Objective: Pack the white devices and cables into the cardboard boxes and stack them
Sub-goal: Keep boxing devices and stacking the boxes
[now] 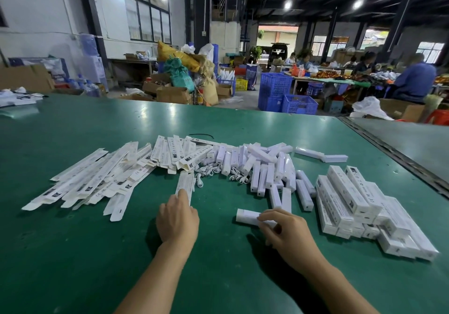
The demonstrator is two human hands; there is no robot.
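Observation:
On the green table my left hand lies on the near end of a flat white carton, fingers curled over it. My right hand pinches one long white device lying crosswise on the table. Behind it is a pile of loose white devices. Coiled white cables lie in front of that pile. Several flat unfolded cartons fan out to the left. Closed, packed boxes are stacked at the right.
A black cable tie lies beyond the cartons. A metal seam splits the table at the right. Papers sit at the far left edge. Blue crates, sacks and seated people fill the workshop behind.

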